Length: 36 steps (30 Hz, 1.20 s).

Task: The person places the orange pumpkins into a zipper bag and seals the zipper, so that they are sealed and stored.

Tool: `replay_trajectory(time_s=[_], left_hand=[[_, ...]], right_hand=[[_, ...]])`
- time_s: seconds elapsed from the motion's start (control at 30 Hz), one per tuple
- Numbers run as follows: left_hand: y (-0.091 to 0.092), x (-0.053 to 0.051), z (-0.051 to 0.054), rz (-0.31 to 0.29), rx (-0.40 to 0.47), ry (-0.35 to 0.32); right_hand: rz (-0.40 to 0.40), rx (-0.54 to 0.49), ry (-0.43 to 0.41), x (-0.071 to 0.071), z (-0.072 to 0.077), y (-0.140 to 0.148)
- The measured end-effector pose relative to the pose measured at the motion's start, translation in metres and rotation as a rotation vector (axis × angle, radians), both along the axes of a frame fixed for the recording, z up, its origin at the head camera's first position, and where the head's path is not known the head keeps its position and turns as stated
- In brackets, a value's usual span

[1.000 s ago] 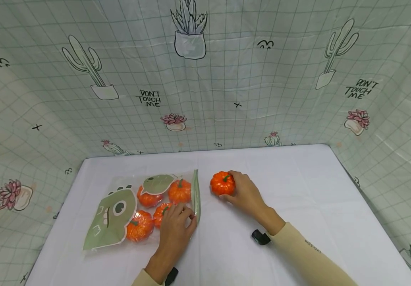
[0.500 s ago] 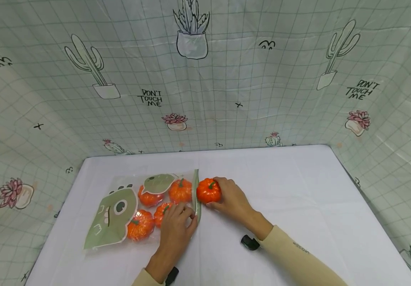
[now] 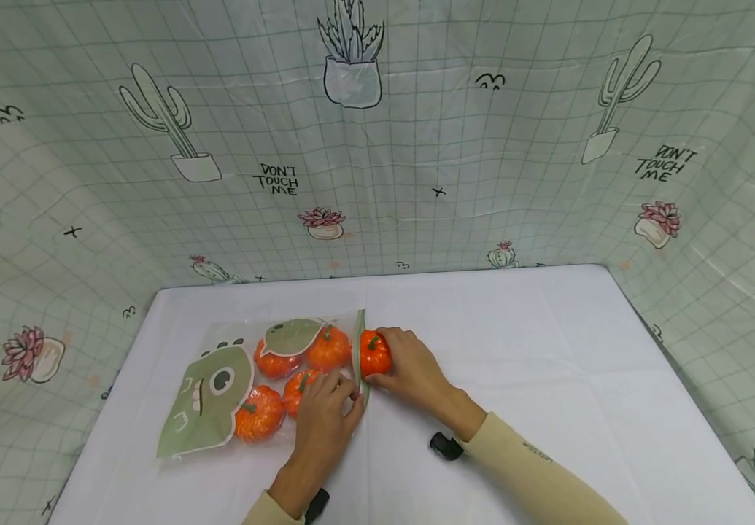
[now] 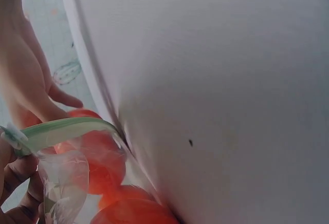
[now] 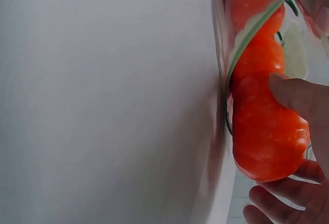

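A clear zip bag with a green cartoon dinosaur print [image 3: 187, 412] lies flat on the table, several orange toy pumpkins [image 3: 259, 414] inside it. My left hand [image 3: 326, 415] pinches the green rim [image 4: 72, 126] at the bag's right-hand opening, lifting it a little. With thumb and fingers round it, my right hand [image 3: 413, 368] holds another orange pumpkin [image 3: 375, 355] at that mouth. In the right wrist view this pumpkin [image 5: 267, 131] sits partly past the rim, against a pumpkin [image 5: 259, 59] within the bag. My left hand covers part of one bagged pumpkin.
A white cloth covers the table [image 3: 515, 335]. Behind and at the sides hangs a grid-patterned curtain [image 3: 390, 146] with cactus drawings. Black wrist devices [image 3: 446, 446] show beside both sleeves.
My right hand has carried its pumpkin leftward from the bare cloth into the bag's mouth. The upper right bagged pumpkin has shifted slightly left. My left hand has stayed on the rim.
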<state>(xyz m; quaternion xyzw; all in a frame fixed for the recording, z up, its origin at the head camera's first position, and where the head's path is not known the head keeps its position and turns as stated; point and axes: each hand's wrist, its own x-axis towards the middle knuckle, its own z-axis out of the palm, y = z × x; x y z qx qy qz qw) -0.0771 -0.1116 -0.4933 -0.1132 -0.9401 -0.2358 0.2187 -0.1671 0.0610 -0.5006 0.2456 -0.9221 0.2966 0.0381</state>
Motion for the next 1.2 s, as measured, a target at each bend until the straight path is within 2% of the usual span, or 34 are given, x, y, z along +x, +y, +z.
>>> replay_trajectory(time_s=[0.27, 0.47, 0.73, 0.9, 1.0, 1.2], left_hand=[[0.0, -0.001, -0.003, -0.017, 0.008, 0.077], [0.0, -0.001, -0.003, -0.017, 0.004, 0.08], [0.0, -0.001, -0.002, -0.013, -0.004, 0.085], [0.0, -0.001, -0.003, -0.016, -0.001, 0.09], [0.001, -0.001, -0.003, -0.014, 0.003, 0.078], [0.001, -0.001, -0.002, -0.013, 0.012, 0.058]], right_hand=[[0.046, 0.056, 0.051, 0.002, -0.005, -0.009], [0.049, 0.062, 0.055, 0.004, -0.003, -0.005], [0.041, 0.185, 0.178, 0.007, -0.004, 0.004], [0.048, 0.203, 0.246, 0.007, -0.005, 0.0], [0.049, 0.226, 0.244, 0.006, -0.006, -0.005], [0.063, 0.258, 0.189, 0.007, -0.006, -0.012]])
